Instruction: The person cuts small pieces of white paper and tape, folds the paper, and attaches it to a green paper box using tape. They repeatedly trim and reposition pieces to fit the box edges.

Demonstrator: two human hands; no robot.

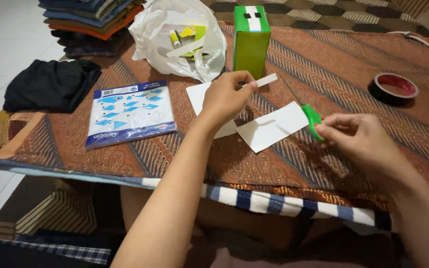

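Observation:
My left hand pinches a narrow white paper strip between thumb and fingers, held above the table. My right hand grips the green handle of a pair of scissors, blades pointing up and away toward the strip. A white paper rectangle lies on the patterned brown cloth between both hands. Another white sheet lies partly hidden under my left hand.
A green box stands behind the hands. A white plastic bag holds yellow and green paper scraps. A blue paper pack lies left. A tape roll sits right. Folded clothes and a black garment lie far left.

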